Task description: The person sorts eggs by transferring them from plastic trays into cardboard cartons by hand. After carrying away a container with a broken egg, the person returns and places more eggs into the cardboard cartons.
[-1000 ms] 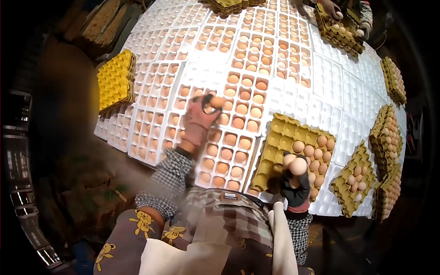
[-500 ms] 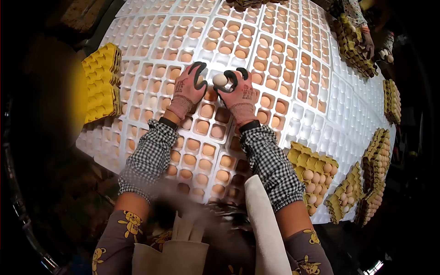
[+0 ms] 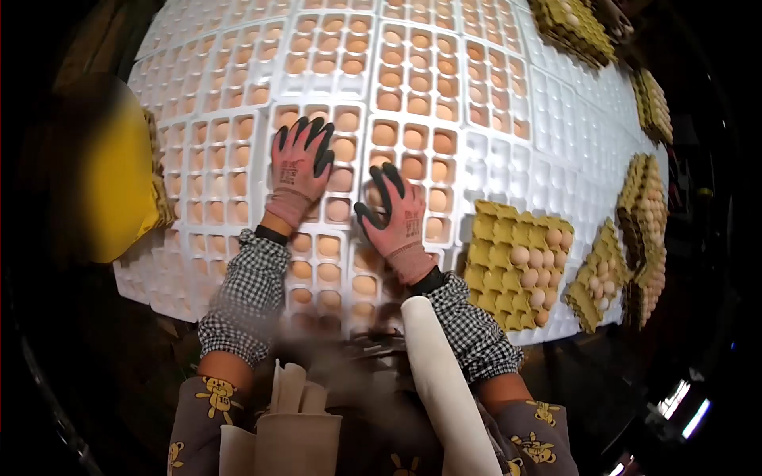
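Observation:
Both my hands wear pink gloves with black fingertips. My left hand (image 3: 302, 163) lies over eggs in a white foam tray (image 3: 367, 131), its fingers stretched forward and slightly apart. Brown eggs (image 3: 346, 121) sit in the cells beside those fingers. My right hand (image 3: 395, 218) hovers over or touches the neighbouring tray to the right, thumb and fingers apart, with no egg seen in it. Some eggs beneath both palms are hidden.
A yellow-green pulp egg tray (image 3: 488, 266), partly filled with eggs, rests to my right. Beyond it are a smaller tray piece (image 3: 587, 297) and stacked egg trays (image 3: 643, 214). A blurred yellow stack (image 3: 127, 198) stands left. Unfilled foam trays (image 3: 548, 178) lie right of centre.
The egg at my right fingertips is no longer held. My right hand has moved back toward me and opened; my left hand has flattened over the eggs. The view has shifted.

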Available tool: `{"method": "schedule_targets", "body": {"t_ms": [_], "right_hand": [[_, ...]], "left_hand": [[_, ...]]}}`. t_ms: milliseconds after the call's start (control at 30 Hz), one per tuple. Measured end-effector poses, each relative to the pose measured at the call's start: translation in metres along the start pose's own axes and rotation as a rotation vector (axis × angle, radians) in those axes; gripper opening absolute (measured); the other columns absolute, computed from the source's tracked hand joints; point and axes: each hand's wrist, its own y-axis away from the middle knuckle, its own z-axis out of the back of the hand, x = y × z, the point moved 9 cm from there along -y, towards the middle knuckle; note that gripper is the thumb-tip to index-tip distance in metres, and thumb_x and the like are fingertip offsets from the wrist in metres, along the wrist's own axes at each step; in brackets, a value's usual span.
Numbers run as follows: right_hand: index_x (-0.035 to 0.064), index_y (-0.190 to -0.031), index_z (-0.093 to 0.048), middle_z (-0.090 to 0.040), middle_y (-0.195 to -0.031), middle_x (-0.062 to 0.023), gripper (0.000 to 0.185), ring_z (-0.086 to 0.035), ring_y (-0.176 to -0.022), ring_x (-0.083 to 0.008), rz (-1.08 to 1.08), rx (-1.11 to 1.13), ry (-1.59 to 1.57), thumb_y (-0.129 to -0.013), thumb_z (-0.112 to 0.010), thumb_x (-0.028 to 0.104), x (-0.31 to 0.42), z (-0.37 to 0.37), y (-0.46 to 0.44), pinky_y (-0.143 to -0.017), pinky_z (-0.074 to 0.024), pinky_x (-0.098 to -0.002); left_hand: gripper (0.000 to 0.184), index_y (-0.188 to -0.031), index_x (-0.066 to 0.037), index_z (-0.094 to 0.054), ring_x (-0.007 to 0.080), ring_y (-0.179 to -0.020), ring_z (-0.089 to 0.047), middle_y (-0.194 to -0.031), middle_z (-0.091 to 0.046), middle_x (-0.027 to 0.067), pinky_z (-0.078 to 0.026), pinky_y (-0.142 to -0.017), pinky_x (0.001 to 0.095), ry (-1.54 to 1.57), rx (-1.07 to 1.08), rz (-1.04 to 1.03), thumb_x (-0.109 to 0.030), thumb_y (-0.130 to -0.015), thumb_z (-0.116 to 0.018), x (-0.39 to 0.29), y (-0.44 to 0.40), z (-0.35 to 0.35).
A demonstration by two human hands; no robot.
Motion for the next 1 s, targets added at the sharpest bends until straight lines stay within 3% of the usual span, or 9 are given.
{"method": "schedule_targets", "body": {"t_ms": [200, 333, 400, 500, 667, 767, 800, 867, 1000], "right_hand": [[0.0141, -0.128, -0.057, -0.053, -0.127, -0.0151, 0.057, -0.052, -0.116, -0.037, -0.318, -0.504, -0.048, -0.075, -0.075, 0.022, -0.117, 0.206, 0.148, -0.101, -0.0388, -0.0502], [0.0202, -0.119, -0.063, -0.054, -0.117, -0.0109, 0.046, -0.055, -0.107, -0.0316, -0.134, 0.072, 0.601, -0.074, -0.071, 0.015, -0.163, 0.235, 0.155, -0.088, -0.0442, -0.0451], [0.0211, -0.115, -0.065, -0.055, -0.115, -0.011, 0.046, -0.057, -0.106, -0.0289, 0.003, 0.05, 0.765, -0.07, -0.076, 0.02, -0.175, 0.221, 0.156, -0.089, -0.0449, -0.0418], [0.0147, -0.112, -0.065, -0.059, -0.108, -0.0135, 0.047, -0.063, -0.09, -0.0284, -0.187, 0.003, 0.266, -0.069, -0.082, 0.025, -0.207, 0.266, 0.166, -0.078, -0.0508, -0.0377], [-0.0001, -0.116, -0.059, -0.062, -0.106, -0.0096, 0.028, -0.061, -0.091, -0.0165, -0.481, -0.209, -1.529, -0.092, -0.059, 0.016, -0.268, 0.291, 0.191, -0.078, -0.0536, -0.0262], [0.0027, -0.115, -0.062, -0.061, -0.111, -0.0104, 0.022, -0.063, -0.097, -0.0155, -0.03, -0.199, -0.591, -0.093, -0.061, 0.008, -0.279, 0.322, 0.172, -0.074, -0.0548, -0.0237], [0.0058, -0.115, -0.063, -0.06, -0.117, -0.0114, 0.03, -0.065, -0.1, -0.0189, -0.715, -0.066, -0.957, -0.088, -0.07, 0.016, -0.321, 0.293, 0.168, -0.077, -0.0555, -0.0291], [0.0083, -0.117, -0.063, -0.06, -0.117, -0.0121, 0.045, -0.066, -0.099, -0.0261, -0.404, -0.059, 0.182, -0.078, -0.079, 0.025, -0.296, 0.306, 0.141, -0.083, -0.0542, -0.0359], [0.0049, -0.121, -0.063, -0.064, -0.113, -0.0119, 0.049, -0.066, -0.087, -0.0239, -0.395, -0.039, -0.375, -0.079, -0.078, 0.025, -0.331, 0.291, 0.147, -0.074, -0.0554, -0.035]], "left_hand": [[0.05, -0.131, -0.009, -0.058, 0.0342, -0.124, -0.051, -0.135, -0.057, 0.0122, -0.039, -0.106, 0.046, 0.031, -0.143, 0.034, -0.015, -0.082, -0.069, -0.047, 0.029, 0.024], [0.036, -0.12, -0.006, -0.066, 0.0184, -0.099, -0.069, -0.107, -0.071, 0.013, -0.053, -0.087, 0.031, 0.676, 0.126, 0.217, -0.008, -0.084, -0.067, -0.155, 0.054, 0.001], [0.041, -0.119, -0.008, -0.067, 0.0274, -0.1, -0.067, -0.11, -0.07, 0.0141, -0.049, -0.095, 0.0346, 0.685, 0.164, -0.002, -0.008, -0.078, -0.071, -0.243, 0.052, -0.018], [0.066, -0.132, -0.008, -0.055, 0.0378, -0.123, -0.051, -0.128, -0.058, 0.0156, -0.04, -0.106, 0.0449, 0.238, 0.348, -0.408, -0.021, -0.072, -0.079, -0.391, 0.039, -0.063], [0.048, -0.123, -0.008, -0.06, 0.0333, -0.108, -0.061, -0.116, -0.06, 0.0152, -0.049, -0.092, 0.0388, 1.087, 0.22, 0.151, -0.016, -0.077, -0.071, -0.342, 0.022, -0.084], [0.047, -0.12, -0.01, -0.06, 0.0322, -0.106, -0.062, -0.117, -0.06, 0.0145, -0.052, -0.088, 0.0396, 0.513, 0.377, -0.157, -0.025, -0.077, -0.074, -0.398, 0.005, -0.059], [0.048, -0.119, -0.011, -0.06, 0.0324, -0.106, -0.062, -0.118, -0.06, 0.014, -0.052, -0.088, 0.0401, 0.301, 0.529, -0.147, -0.029, -0.077, -0.075, -0.418, 0.011, -0.07], [0.054, -0.12, -0.012, -0.058, 0.0325, -0.104, -0.063, -0.121, -0.059, 0.0129, -0.052, -0.088, 0.0405, 0.086, 0.481, -0.271, -0.037, -0.075, -0.077, -0.431, 0.017, -0.081], [0.05, -0.119, -0.012, -0.06, 0.0316, -0.096, -0.066, -0.101, -0.066, 0.0135, -0.052, -0.081, 0.0405, 0.658, 0.487, -0.092, -0.042, -0.08, -0.072, -0.408, -0.003, -0.097]]}}
